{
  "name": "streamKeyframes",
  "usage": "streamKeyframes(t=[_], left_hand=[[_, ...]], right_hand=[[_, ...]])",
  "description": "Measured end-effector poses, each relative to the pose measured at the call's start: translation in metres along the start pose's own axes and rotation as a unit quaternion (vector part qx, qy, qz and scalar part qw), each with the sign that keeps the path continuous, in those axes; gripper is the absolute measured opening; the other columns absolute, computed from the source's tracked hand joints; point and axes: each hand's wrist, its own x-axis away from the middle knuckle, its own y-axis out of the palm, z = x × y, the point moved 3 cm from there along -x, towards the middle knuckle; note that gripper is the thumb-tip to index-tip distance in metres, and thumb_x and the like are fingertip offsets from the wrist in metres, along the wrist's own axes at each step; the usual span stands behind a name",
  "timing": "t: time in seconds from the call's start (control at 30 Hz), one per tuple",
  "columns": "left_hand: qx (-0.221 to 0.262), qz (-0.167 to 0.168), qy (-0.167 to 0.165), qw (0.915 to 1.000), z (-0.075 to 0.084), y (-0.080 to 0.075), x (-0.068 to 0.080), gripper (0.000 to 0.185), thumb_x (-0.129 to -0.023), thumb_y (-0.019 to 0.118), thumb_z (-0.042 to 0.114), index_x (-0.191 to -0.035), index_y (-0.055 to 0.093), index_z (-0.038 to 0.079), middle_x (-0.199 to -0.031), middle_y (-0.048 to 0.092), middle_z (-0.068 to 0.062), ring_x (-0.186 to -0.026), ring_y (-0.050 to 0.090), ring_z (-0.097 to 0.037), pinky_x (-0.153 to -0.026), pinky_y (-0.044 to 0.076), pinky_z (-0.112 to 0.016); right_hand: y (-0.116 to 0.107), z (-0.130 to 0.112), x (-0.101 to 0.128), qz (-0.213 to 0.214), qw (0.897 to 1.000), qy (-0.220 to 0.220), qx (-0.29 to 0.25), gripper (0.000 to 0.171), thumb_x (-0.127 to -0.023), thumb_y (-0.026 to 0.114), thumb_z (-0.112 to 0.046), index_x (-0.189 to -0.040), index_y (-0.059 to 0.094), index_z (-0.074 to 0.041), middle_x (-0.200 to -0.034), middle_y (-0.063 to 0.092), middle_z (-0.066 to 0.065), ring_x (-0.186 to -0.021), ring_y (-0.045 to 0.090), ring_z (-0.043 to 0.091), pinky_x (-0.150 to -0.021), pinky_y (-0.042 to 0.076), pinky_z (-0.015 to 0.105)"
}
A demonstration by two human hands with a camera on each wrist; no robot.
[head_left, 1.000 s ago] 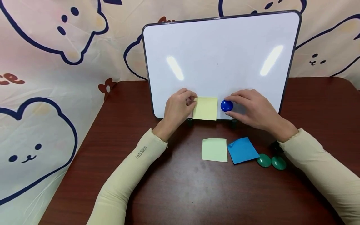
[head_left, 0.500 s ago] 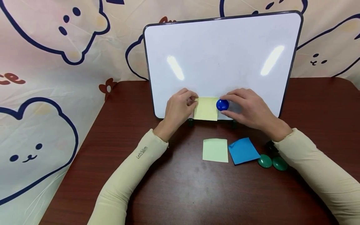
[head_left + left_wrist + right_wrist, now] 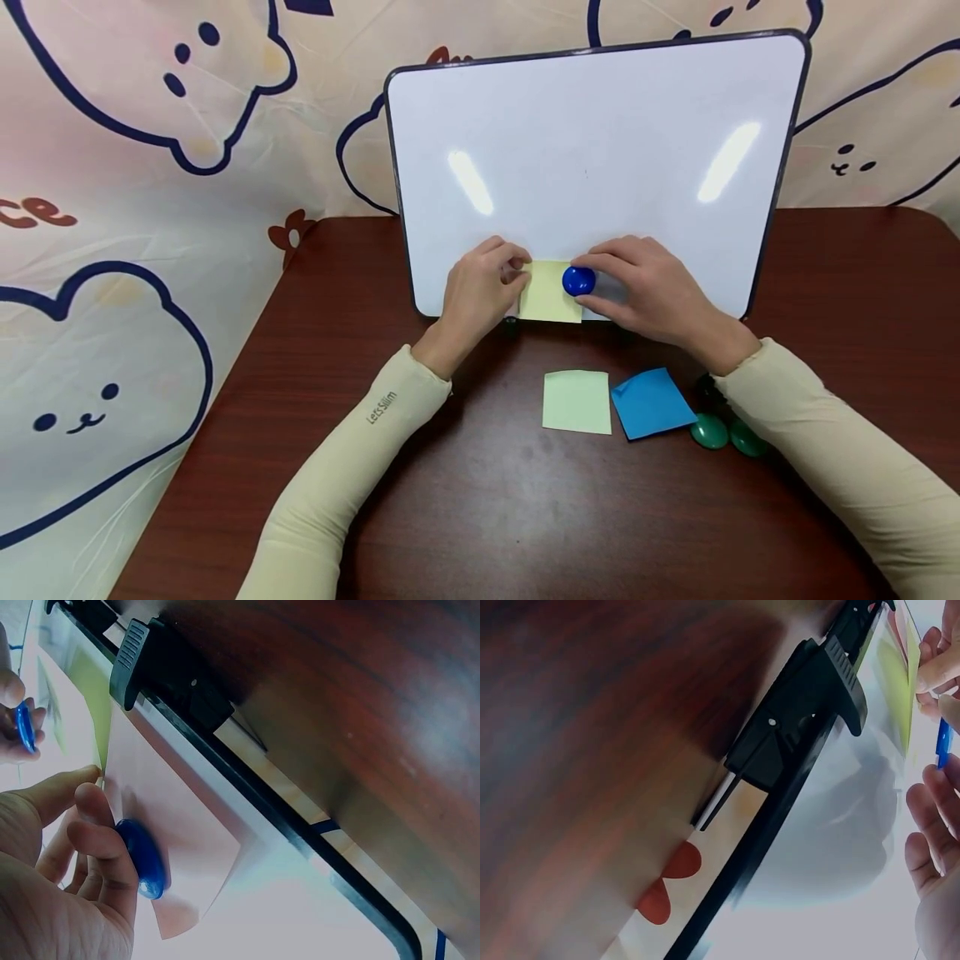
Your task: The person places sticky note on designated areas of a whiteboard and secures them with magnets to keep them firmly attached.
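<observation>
**Yellow note held flat on whiteboard, blue magnet at its right edge**

Nearest on the dark brown wooden table (image 3: 465,500), right of centre, lie a pale green square sticky note (image 3: 577,402) and a blue square sticky note (image 3: 651,403), side by side and almost touching. Just right of the blue one sit two round green magnets (image 3: 722,434), partly covered by the right forearm.

Farther back, the white rectangular whiteboard with dark frame (image 3: 592,125) stands propped on the table on black clip feet (image 3: 802,720). A yellow square sticky note (image 3: 546,296) lies flat against its lower edge. The left hand (image 3: 476,287) rests at the note's left edge, fingertips (image 3: 88,774) touching the paper; its fingers are curled, and the left wrist view shows a second round blue magnet (image 3: 142,859) tucked under them. The right hand (image 3: 645,287) pinches a round blue magnet (image 3: 578,281) between thumb and fingers, at the note's upper right corner against the board.

Behind the board hangs a cream cloth printed with cartoon bears (image 3: 150,125).
</observation>
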Motion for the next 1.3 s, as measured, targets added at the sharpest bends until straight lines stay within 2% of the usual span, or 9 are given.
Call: streamKeyframes(t=[0.77, 1.3], left_hand=[[-0.010, 0.001, 0.009, 0.9999, 0.001, -0.003, 0.001, 0.014, -0.088, 0.076, 0.014, -0.102, 0.075, 0.011, -0.096, 0.068, -0.003, -0.084, 0.069, -0.015, -0.073, 0.056, -0.029], [-0.012, 0.000, 0.010, 0.9999, 0.002, -0.001, 0.001, 0.015, -0.088, 0.076, 0.014, -0.103, 0.075, 0.011, -0.097, 0.068, -0.003, -0.084, 0.068, -0.015, -0.073, 0.056, -0.029]], right_hand=[[0.008, -0.005, -0.011, -0.006, 1.000, 0.009, 0.026, 0.050, -0.080, 0.084, -0.032, -0.122, 0.069, -0.008, -0.115, 0.065, 0.012, -0.108, 0.061, 0.029, -0.093, 0.051, 0.048], [0.015, -0.007, -0.018, 0.003, 0.999, -0.009, 0.032, 0.049, -0.081, 0.082, -0.031, -0.121, 0.068, -0.007, -0.115, 0.065, 0.011, -0.107, 0.061, 0.028, -0.091, 0.051, 0.046]])
